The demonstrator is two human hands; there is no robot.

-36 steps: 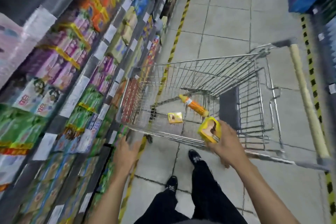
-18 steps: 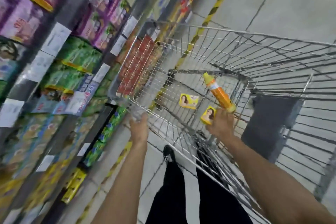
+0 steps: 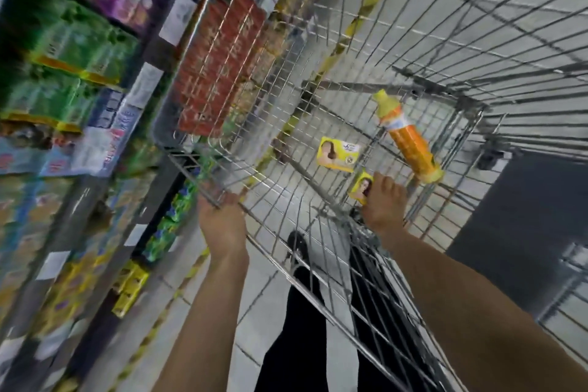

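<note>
The right hand (image 3: 385, 205) reaches deep into the cart (image 3: 191, 175). Its grip is closed on a small yellow box (image 3: 361, 188), held low over the wire floor, apparently so the box can be set down rather than dropped. Whether the box already touches the wire I cannot tell, since the fingers cover its near edge. The left hand (image 3: 222, 226) has its grip wrapped round the cart's rim, at about 9 o'clock from the right hand, likely to steady the cart while the person leans in. The small yellow box is flat and bright, with a printed portrait on its face. A matching second box (image 3: 339, 154) lies just beside it at 11 o'clock. An orange bottle (image 3: 410, 143) lies on its side at 1 o'clock, its yellow cap pointing away.
</note>
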